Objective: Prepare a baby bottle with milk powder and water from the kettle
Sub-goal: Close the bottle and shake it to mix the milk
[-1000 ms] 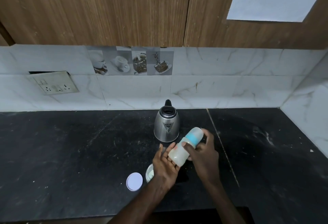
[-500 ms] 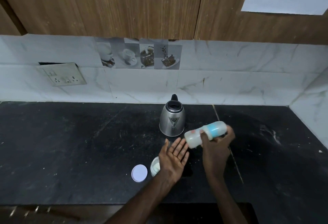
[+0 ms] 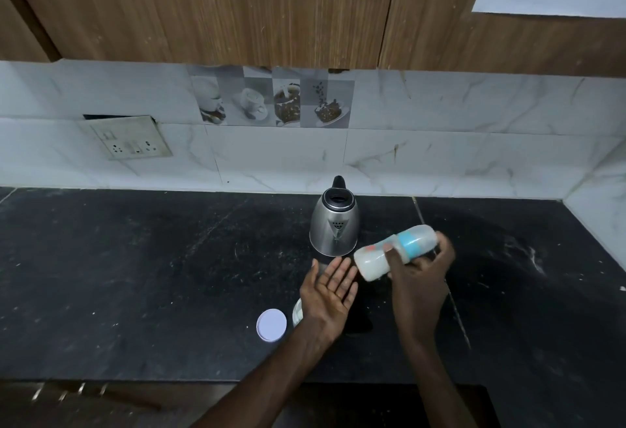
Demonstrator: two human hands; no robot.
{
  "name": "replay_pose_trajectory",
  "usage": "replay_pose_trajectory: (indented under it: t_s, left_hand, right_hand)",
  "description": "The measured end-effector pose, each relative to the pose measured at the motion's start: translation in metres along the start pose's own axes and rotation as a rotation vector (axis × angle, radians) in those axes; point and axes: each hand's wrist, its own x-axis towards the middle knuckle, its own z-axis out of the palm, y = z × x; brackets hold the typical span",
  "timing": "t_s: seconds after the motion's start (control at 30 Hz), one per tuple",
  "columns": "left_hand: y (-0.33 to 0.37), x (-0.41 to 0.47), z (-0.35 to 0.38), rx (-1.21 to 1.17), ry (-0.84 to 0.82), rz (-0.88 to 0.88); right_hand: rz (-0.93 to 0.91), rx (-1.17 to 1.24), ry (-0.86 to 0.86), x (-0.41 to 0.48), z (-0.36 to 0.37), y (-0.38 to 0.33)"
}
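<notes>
My right hand (image 3: 420, 268) grips the baby bottle (image 3: 394, 251) on its side above the black tabletop (image 3: 135, 275), just in front of the steel kettle (image 3: 334, 227). My left hand (image 3: 327, 292) lies open, palm up, beside it. A white lid (image 3: 271, 324) and a small jar (image 3: 298, 312) sit near my left wrist.

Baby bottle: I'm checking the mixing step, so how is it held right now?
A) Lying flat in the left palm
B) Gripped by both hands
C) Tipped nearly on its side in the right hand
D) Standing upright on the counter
C: the right hand grips the baby bottle tipped almost sideways in the air, while the left hand is open, palm up, and holds nothing.
</notes>
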Motion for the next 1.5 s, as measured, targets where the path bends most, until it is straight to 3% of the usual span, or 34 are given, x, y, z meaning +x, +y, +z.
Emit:
replay_pose_trajectory:
  t_s: [0.17, 0.3, 0.43, 0.6, 0.73, 0.87, 1.0, 1.13, 1.3, 1.43, 1.5]
  left_hand:
    - [-0.007, 0.002, 0.004, -0.023, 0.006, -0.018]
    - [-0.006, 0.002, 0.007, 0.014, -0.034, -0.012]
    - [-0.008, 0.005, 0.007, -0.026, -0.023, -0.018]
    - [-0.002, 0.006, 0.006, 0.025, -0.028, -0.002]
    - [-0.002, 0.005, 0.008, -0.006, -0.033, -0.001]
    - [0.001, 0.006, 0.009, 0.028, -0.037, 0.005]
    - [-0.003, 0.010, 0.010, -0.026, -0.035, -0.006]
    - [-0.002, 0.011, 0.012, 0.041, -0.026, 0.005]
    - [-0.005, 0.011, 0.013, 0.039, 0.003, -0.013]
    - [-0.003, 0.010, 0.013, 0.038, -0.004, -0.013]
    - [-0.003, 0.010, 0.014, 0.040, 0.004, -0.013]
  right_hand:
    - [-0.099, -0.150, -0.176, -0.006, 0.004, -0.005]
    - [-0.056, 0.005, 0.053, 0.002, 0.002, -0.011]
    - [-0.061, -0.160, -0.224, -0.007, 0.000, 0.001]
    - [0.021, 0.014, 0.039, 0.006, -0.003, 0.007]
    - [0.006, -0.130, -0.151, -0.001, -0.002, 0.018]
    - [0.040, 0.012, 0.028, 0.008, -0.003, 0.014]
    - [-0.008, -0.156, -0.230, -0.001, 0.000, 0.016]
    - [0.022, -0.014, -0.003, 0.012, -0.004, 0.012]
    - [-0.021, -0.152, -0.195, 0.017, -0.006, 0.012]
    - [-0.012, -0.005, 0.076, 0.032, -0.015, 0.007]
    - [-0.031, -0.061, -0.025, 0.029, -0.014, 0.009]
